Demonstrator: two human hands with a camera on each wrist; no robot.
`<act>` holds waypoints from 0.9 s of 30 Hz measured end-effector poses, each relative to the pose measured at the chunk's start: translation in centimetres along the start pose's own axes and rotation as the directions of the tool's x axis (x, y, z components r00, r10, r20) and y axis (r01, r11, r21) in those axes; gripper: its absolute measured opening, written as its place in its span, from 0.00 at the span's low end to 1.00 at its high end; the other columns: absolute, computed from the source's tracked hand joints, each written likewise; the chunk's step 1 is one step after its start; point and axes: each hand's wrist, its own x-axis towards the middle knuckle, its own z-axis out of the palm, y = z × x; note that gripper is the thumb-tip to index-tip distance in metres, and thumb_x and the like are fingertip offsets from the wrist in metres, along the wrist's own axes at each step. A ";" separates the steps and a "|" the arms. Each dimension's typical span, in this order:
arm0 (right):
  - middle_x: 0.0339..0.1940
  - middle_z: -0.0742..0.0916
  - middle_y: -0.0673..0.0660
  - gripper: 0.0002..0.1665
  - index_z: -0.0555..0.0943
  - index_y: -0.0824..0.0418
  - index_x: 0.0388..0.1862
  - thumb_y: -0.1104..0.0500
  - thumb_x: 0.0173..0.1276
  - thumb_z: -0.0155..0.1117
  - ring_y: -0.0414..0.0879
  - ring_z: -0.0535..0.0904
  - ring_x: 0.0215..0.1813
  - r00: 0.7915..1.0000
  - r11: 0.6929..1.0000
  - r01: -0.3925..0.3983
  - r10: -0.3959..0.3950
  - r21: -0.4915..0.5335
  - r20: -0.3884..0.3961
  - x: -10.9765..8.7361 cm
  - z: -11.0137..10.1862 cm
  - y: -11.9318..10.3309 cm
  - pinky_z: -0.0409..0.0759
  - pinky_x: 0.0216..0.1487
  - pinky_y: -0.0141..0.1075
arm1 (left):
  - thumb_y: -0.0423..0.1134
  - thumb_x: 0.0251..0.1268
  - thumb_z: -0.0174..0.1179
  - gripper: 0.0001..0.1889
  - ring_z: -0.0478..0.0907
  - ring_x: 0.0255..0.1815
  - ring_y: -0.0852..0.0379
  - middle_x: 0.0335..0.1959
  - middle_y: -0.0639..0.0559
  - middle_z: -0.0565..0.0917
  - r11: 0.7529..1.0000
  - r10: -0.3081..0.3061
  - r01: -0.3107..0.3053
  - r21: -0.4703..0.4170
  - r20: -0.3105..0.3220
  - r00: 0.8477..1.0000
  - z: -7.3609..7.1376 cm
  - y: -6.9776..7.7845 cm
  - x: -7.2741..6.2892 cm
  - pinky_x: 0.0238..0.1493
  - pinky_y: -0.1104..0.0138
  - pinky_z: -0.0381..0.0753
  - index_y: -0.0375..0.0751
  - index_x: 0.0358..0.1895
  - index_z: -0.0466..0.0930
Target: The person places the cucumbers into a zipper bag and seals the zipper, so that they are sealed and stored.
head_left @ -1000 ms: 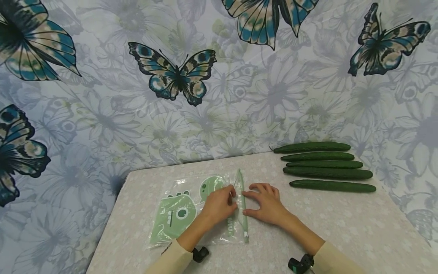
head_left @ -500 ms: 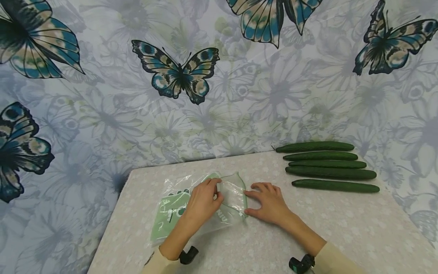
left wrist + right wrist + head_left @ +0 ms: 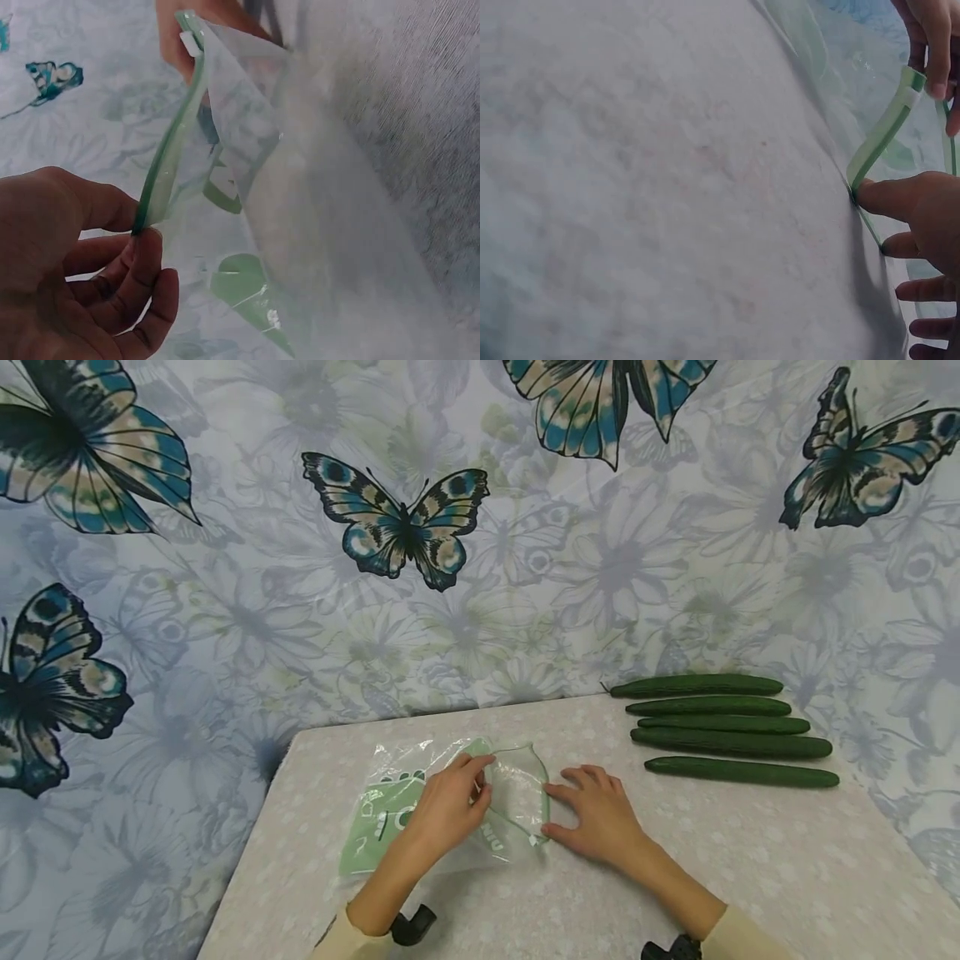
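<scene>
A clear plastic zip bag (image 3: 367,839) with light green cartoon prints lies on the table, its mouth spread toward the right. My left hand (image 3: 448,802) pinches one green zip edge (image 3: 159,180) of the mouth between thumb and finger, drawn away from the opposite edge. At that opposite edge, the thumb and fingertips of my right hand (image 3: 603,814) touch the green strip, with the fingers spread and fairly straight. A white slider (image 3: 189,43) sits at one end of the zip. Part of the printed bag is hidden under my left hand and forearm.
Several long green cucumbers (image 3: 742,772) lie in a row at the back right of the table (image 3: 675,893), beyond my right hand. A cloth wall (image 3: 562,610) printed with butterflies and flowers rises right behind the table's back edge.
My left hand took one zip edge and moved left with it, opening the bag's mouth wide. The right hand stayed at the other edge. The head view shifted slightly.
</scene>
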 end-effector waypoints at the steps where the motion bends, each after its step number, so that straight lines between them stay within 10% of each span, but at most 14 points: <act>1: 0.72 0.84 0.59 0.37 0.86 0.45 0.69 0.32 0.64 0.77 0.65 0.72 0.77 1.000 1.000 0.008 -0.008 0.004 -0.008 -0.1 0.0 -0.1 0.72 0.72 0.68 | 0.33 0.71 0.68 0.21 0.85 0.33 0.64 0.36 0.57 0.83 1.000 0.011 -0.011 -0.003 0.000 1.000 0.3 0.1 -0.1 0.34 0.71 0.80 0.38 0.65 0.84; 18: 0.69 0.85 0.55 0.36 0.84 0.47 0.70 0.37 0.66 0.78 0.54 0.77 0.71 0.980 0.979 0.134 -0.109 0.152 -0.165 -0.4 -1.0 -0.7 0.80 0.70 0.58 | 0.37 0.68 0.71 0.22 0.82 0.37 0.61 0.36 0.58 0.84 0.998 0.065 -0.065 -0.009 0.005 0.998 2.5 1.3 -0.1 0.38 0.68 0.81 0.43 0.64 0.86; 27: 0.69 0.85 0.55 0.32 0.84 0.49 0.69 0.44 0.67 0.79 0.54 0.77 0.71 0.984 0.972 0.106 -0.071 0.209 -0.164 -2.4 -3.6 2.5 0.80 0.68 0.60 | 0.38 0.69 0.70 0.22 0.81 0.38 0.61 0.36 0.57 0.84 0.998 0.063 -0.062 -0.022 0.014 0.998 2.6 1.3 -0.1 0.40 0.68 0.81 0.43 0.65 0.85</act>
